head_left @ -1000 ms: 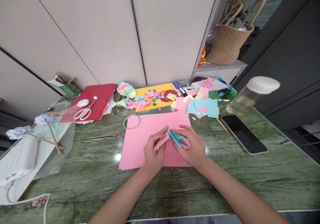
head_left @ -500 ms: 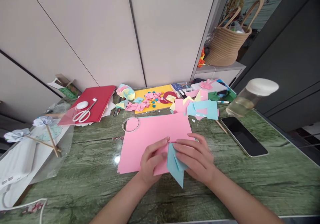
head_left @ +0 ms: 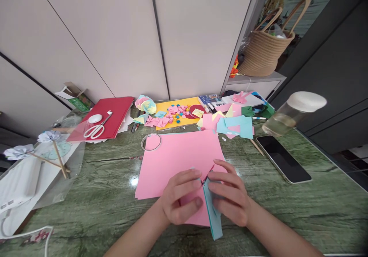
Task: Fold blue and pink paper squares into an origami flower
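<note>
Folded paper: a pink-and-blue piece [head_left: 216, 228] sits between your two hands, over the near edge of the pink sheets; you see its blue panel pointing down towards you and its pink panel to the left of that. Whether its lower tip touches the desk cannot be told.
Left hand: your left hand [head_left: 181, 196] has its fingers curled round the pink side, thumb below the other fingers.
Right hand: your right hand [head_left: 230, 193] grips the blue side, fingers bent across it.
Dark strip: a thin dark piece [head_left: 204, 180] shows at the paper's upper end, between your fingertips; it is too small to make out.
Pink sheets: they [head_left: 181, 151] lie flat on the green desk [head_left: 112, 184], with a thin ring [head_left: 143, 148] on their far left corner.
To your right: a phone [head_left: 283, 159] lies near a clear bottle [head_left: 283, 119] with a white lid.
Beyond the sheets: coloured paper scraps [head_left: 238, 126] overlap at the right, and small paper balls [head_left: 182, 113] are scattered on a yellow sheet [head_left: 163, 105].
To your left: white-handled scissors [head_left: 94, 131] rest on a red folder [head_left: 116, 109], just beside a round white object [head_left: 95, 118].
</note>
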Available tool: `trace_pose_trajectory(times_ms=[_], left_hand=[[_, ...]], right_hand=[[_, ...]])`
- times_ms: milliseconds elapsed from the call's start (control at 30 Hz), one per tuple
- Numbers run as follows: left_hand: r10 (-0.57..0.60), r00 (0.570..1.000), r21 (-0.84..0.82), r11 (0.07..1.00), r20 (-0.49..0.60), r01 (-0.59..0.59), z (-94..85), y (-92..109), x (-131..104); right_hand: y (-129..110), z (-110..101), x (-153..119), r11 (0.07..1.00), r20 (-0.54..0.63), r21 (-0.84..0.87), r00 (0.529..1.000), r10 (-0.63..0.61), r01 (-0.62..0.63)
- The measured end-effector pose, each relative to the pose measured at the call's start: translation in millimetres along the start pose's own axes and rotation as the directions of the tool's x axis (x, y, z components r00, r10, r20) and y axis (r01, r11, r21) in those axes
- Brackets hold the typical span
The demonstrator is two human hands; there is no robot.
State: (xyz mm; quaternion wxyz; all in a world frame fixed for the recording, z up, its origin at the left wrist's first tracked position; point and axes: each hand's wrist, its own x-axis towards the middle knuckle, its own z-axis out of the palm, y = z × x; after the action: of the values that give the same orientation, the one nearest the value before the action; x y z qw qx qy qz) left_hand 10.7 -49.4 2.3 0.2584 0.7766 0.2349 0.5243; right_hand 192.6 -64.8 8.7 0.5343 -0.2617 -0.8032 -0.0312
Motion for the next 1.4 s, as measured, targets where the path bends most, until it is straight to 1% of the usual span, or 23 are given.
trace_pose_trajectory(times_ms=[33,67,100,133,200,267,300,367,400,467,533,600,667,800,833,867,933,1100,1200,1267,1333,1400], left_hand=[[0.093,0.996,0.004,0.996,0.006,-0.093,1.5,-0.6,1.0],[0.155,0.988,0.016,0.988,-0.007,-0.154,3.2,-1.4,1.9],[0.185,0.982,0.032,0.982,-0.025,-0.184,5.0,-2.5,2.8],[0.175,0.984,0.05,0.984,-0.043,-0.173,6.9,-3.9,3.6],[0.119,0.991,0.089,0.99,-0.06,-0.114,10.4,-6.9,5.3],[0.036,0.997,0.119,0.993,-0.062,-0.029,13.1,-9.6,8.2],[-0.021,0.998,0.121,0.992,-0.061,0.028,14.1,-10.7,10.4],[-0.183,0.982,0.085,0.979,-0.052,0.187,15.5,-12.5,15.8],[-0.275,0.961,0.056,0.959,-0.04,0.277,15.8,-13.3,18.8],[-0.439,0.899,0.0,0.899,-0.001,0.439,15.6,-15.3,24.4],[-0.543,0.838,-0.045,0.837,0.049,0.545,14.5,-17.6,28.7],[-0.592,0.801,-0.064,0.799,0.087,0.597,12.9,-19.8,31.2],[-0.617,0.781,-0.039,0.782,0.097,0.622,11.2,-21.3,32.0],[-0.673,0.731,0.113,0.74,0.113,0.664,8.6,-23.9,29.9],[-0.685,0.719,0.141,0.729,0.119,0.67,8.2,-25.2,29.0],[-0.693,0.711,0.155,0.721,0.124,0.675,7.8,-26.8,28.1],[-0.698,0.703,0.148,0.716,0.136,0.682,7.4,-31.1,26.5],[-0.694,0.68,0.021,0.704,0.236,0.71,6.8,-43.2,24.7],[-0.681,0.701,-0.077,0.703,0.212,0.707,6.7,-48.6,24.5],[-0.674,0.71,-0.112,0.704,0.204,0.701,6.7,-51.1,24.1],[-0.67,0.71,-0.104,0.707,0.217,0.699,7.0,-52.0,23.4],[-0.677,0.708,-0.056,0.714,0.202,0.698,7.7,-51.0,22.8]], right_hand=[[0.7,0.7,2.7,1.0,-0.018,0.027,1.0,-0.001,0.002],[1.6,1.7,5.3,0.999,-0.035,0.049,0.999,0.009,-0.007],[2.7,3.1,7.5,0.997,-0.047,0.066,0.998,0.032,-0.028],[3.7,4.9,9.1,0.995,-0.063,0.076,0.996,0.065,-0.06],[5.6,9.4,10.5,0.985,-0.079,0.083,0.985,0.156,-0.149],[7.0,14.2,10.1,0.961,-0.067,0.064,0.96,0.272,-0.268],[7.6,16.2,9.8,0.94,-0.043,0.045,0.939,0.341,-0.339],[9.1,19.1,9.9,0.872,0.024,-0.004,0.872,0.49,-0.49],[10.1,19.9,10.6,0.829,0.057,-0.027,0.827,0.559,-0.559],[12.8,20.9,13.0,0.746,0.128,-0.06,0.736,0.665,-0.663],[15.5,21.4,15.9,0.69,0.196,-0.071,0.668,0.718,-0.72],[17.7,22.2,17.9,0.662,0.256,-0.067,0.628,0.735,-0.747],[19.1,23.3,18.6,0.632,0.29,-0.065,0.592,0.752,-0.772],[22.0,25.5,17.7,0.535,0.32,-0.117,0.479,0.818,-0.837],[22.9,25.9,17.3,0.518,0.323,-0.129,0.458,0.828,-0.846],[23.9,26.3,16.8,0.508,0.326,-0.136,0.445,0.834,-0.851],[25.9,27.0,15.7,0.502,0.335,-0.138,0.436,0.835,-0.854],[29.5,27.2,13.1,0.503,0.336,-0.152,0.434,0.836,-0.851],[31.1,26.3,12.5,0.515,0.358,-0.135,0.443,0.822,-0.846],[32.3,25.9,11.8,0.528,0.388,-0.124,0.449,0.805,-0.84],[33.5,26.1,10.4,0.543,0.406,-0.135,0.454,0.793,-0.829],[34.3,26.9,8.7,0.557,0.412,-0.159,0.458,0.788,-0.815]])
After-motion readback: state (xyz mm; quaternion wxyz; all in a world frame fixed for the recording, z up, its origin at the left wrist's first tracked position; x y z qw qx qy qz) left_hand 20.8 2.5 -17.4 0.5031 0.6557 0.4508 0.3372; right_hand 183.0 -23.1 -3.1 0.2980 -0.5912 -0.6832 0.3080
